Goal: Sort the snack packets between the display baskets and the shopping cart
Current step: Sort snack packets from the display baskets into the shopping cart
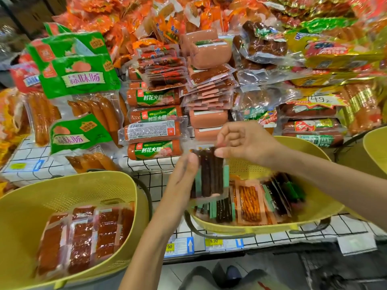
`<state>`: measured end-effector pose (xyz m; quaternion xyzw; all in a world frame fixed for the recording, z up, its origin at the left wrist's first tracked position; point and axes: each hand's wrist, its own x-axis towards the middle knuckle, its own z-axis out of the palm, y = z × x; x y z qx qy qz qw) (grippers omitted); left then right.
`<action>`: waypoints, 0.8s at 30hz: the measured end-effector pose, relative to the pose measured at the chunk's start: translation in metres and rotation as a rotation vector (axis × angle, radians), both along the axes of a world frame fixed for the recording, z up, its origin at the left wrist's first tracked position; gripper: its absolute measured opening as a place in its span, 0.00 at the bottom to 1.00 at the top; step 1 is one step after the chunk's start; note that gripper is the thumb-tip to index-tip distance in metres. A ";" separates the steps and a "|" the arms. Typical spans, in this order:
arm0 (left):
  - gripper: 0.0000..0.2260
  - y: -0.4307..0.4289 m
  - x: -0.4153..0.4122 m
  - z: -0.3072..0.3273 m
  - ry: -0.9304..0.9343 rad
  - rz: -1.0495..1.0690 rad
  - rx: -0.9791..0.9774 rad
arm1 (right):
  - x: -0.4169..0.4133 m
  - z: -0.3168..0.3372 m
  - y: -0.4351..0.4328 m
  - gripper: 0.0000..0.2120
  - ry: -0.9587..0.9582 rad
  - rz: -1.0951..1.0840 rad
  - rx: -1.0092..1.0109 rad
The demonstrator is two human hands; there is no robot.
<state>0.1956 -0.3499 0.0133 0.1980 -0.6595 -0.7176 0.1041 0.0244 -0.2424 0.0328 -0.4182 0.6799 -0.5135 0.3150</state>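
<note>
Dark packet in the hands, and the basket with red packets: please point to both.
dark packet [209, 174], head view, its dark sticks.
basket with red packets [25, 222], head view, bare inner wall.

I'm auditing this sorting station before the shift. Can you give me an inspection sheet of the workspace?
Surface: grid-print cloth, price tags along its front edge.
Job's things: packet of dark sticks held above right basket; left basket holds red packets.
Clutter: sausage packs stacked behind.
Grippers: left hand and right hand both hold the packet.
Cables: nothing seen.
Surroundings: snack piles at the back.
</note>
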 end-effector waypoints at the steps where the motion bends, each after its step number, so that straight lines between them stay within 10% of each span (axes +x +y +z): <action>1: 0.21 0.002 0.000 0.000 -0.009 -0.022 0.014 | 0.005 -0.002 -0.006 0.06 0.035 -0.067 -0.032; 5: 0.15 -0.005 0.005 -0.003 0.033 0.152 0.006 | 0.006 -0.034 -0.007 0.10 0.264 -0.194 0.124; 9: 0.12 -0.018 0.013 -0.005 0.065 0.249 -0.029 | 0.007 -0.089 0.011 0.28 0.607 0.357 0.837; 13: 0.12 -0.016 0.014 -0.007 0.050 0.259 -0.009 | 0.016 -0.114 0.009 0.44 0.976 0.381 0.884; 19: 0.14 -0.017 0.014 -0.008 0.034 0.316 -0.046 | -0.008 -0.085 0.013 0.11 0.246 0.146 0.515; 24: 0.14 -0.018 0.007 -0.007 0.030 0.268 -0.189 | -0.019 -0.024 0.015 0.07 0.014 0.168 0.156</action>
